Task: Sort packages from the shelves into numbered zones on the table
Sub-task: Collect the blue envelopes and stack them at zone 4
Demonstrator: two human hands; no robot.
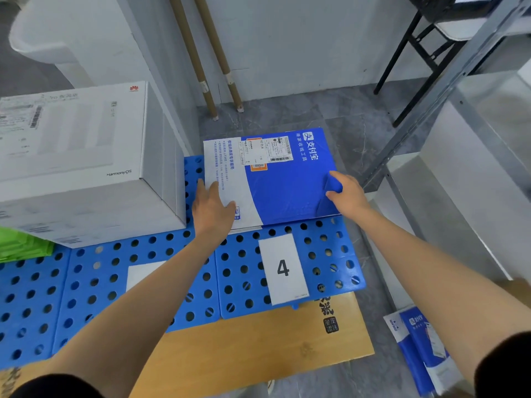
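Observation:
A flat blue and white mailer package (pixel 283 185) with a shipping label lies on the far end of the blue perforated board (pixel 324 254), just beyond the white card marked 4 (pixel 283 268). My left hand (pixel 212 208) rests flat on its white left part, fingers straight. My right hand (pixel 346 193) holds its right edge, where the blue cover is creased up between thumb and fingers.
A large white carton (pixel 86 162) stands on the board to the left, with a green bag (pixel 20 242) beside it. A second white card (pixel 143 272) is partly under my left arm. Metal shelving (pixel 459 168) stands to the right. Another blue mailer (pixel 422 349) lies on the floor.

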